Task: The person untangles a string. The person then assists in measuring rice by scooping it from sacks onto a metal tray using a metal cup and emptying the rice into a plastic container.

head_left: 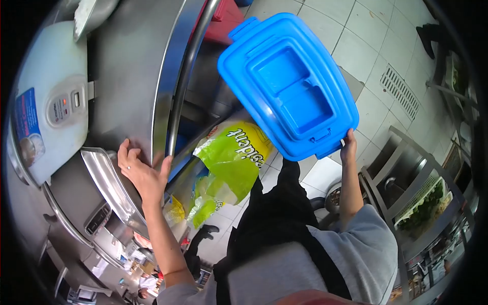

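A blue plastic lid with a recessed middle is tilted in front of me. My right hand grips its near right corner, thumb on the rim. My left hand rests on the edge of the steel counter, fingers apart and holding nothing. Between the hands, below the counter edge, lies a green and yellow plastic bag with printed lettering. Beside my left hand a steel tray sits at the counter.
A white rice cooker stands at the left, below a metal bowl. On the right a metal rack holds a basket of leafy greens. A floor drain lies in the tiles. Other people are partly visible.
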`<state>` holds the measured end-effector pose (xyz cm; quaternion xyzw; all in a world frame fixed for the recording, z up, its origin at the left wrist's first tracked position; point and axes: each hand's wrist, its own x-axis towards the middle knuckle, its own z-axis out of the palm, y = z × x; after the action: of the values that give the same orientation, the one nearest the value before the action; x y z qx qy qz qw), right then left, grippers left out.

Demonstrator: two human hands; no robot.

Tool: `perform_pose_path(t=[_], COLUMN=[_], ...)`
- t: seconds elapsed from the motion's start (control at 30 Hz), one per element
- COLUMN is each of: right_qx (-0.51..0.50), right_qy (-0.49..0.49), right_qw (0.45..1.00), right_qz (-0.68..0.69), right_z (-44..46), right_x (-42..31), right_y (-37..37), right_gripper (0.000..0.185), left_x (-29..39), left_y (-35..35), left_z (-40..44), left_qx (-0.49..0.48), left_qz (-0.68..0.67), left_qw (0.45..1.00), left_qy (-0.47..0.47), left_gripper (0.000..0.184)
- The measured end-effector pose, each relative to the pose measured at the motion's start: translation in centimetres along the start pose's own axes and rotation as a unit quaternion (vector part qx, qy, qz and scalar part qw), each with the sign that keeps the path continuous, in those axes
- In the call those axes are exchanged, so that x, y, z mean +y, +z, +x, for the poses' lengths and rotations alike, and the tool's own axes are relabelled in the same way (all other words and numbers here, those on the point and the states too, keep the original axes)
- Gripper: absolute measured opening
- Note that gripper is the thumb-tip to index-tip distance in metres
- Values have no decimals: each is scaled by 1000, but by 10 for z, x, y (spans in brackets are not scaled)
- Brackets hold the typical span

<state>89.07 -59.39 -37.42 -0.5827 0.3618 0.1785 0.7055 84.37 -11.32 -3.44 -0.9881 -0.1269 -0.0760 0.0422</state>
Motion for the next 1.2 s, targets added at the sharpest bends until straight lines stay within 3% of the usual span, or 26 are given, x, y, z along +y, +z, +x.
perform_pose_path(t=[0.07,0.2,0.23,0.4,0.67,0.73,0.87,0.93,1.0,1.03,1.07,1.13,1.2], right_qx=[-12,-73,-57,-7,-58,-15,-21,-2,101,260,391,336,78], right_qy=[26,57,35,-8,2,-11,-23,-46,-28,-204,-360,-582,-542], right_qw=[998,988,992,988,979,979,989,987,993,928,760,677,818], right_qz=[52,121,106,154,195,201,141,156,47,-174,-374,-298,-175], right_z=[-30,-47,-46,-53,-39,-32,14,44,73,63,49,47,32], right_x=[5,21,33,51,52,36,10,-15,-52,-80,-112,-161,-177], right_y=[0,3,6,35,92,110,126,134,136,148,169,230,319], right_gripper=[55,69,86,85,86,77,84,70,69,67,66,53,36], left_x=[-5,-3,-1,3,3,4,2,2,1,0,-1,-6,-8], left_y=[-3,3,2,-1,-2,-3,-2,-3,-4,-4,-4,-2,-6], left_z=[3,5,6,9,10,9,7,7,6,5,5,6,7], left_qx=[-29,0,0,-20,-31,-26,-25,-23,-25,-16,-13,-8,-13], left_qz=[2,-18,-18,-10,-22,-28,-29,-24,-14,-17,-16,-48,-76], left_qw=[999,999,999,999,999,999,999,999,1000,1000,1000,999,997], left_qy=[42,39,43,29,0,2,-4,-6,-2,2,6,5,-6], left_gripper=[64,71,71,84,82,82,82,82,84,84,83,80,76])
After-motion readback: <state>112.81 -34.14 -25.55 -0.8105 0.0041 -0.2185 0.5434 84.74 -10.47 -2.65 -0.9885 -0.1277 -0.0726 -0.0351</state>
